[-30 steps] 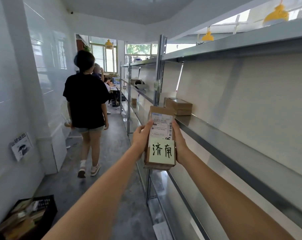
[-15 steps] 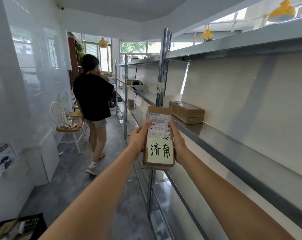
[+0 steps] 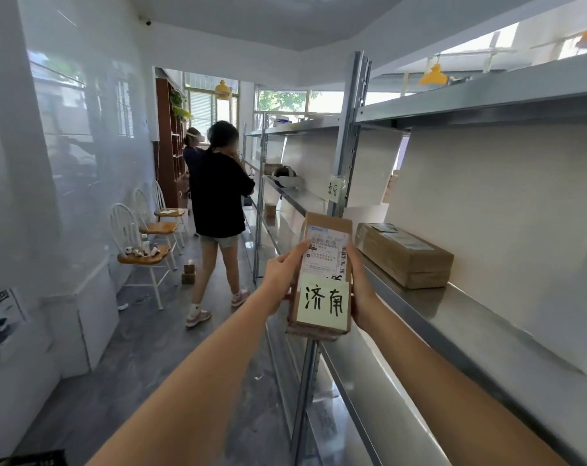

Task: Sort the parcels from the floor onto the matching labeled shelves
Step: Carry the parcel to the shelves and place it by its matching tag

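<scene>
You hold a parcel [image 3: 322, 264] upright beside the shelf [image 3: 453, 317], left hand [image 3: 280, 277] and right hand [image 3: 361, 294] fingers clamped on its sides.

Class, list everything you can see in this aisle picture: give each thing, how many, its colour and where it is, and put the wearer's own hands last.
Small cardboard parcel: one, brown, held up mid-frame, with a pale green handwritten note on its front.
Flat cardboard box: one, brown, lying on the metal shelf.
Metal shelving rack: one long run, grey, along the right.
Shelf label: one, pale green, on the rack's upright post.
Wooden-seated chairs: three, white frames, by the left wall.
Person in black T-shirt: one, standing in the aisle.
Second person: one, partly hidden behind the first.
Pendant lamps: at least three, yellow, overhead.
Left hand: gripping the parcel's left edge.
Right hand: gripping its right edge.
</scene>
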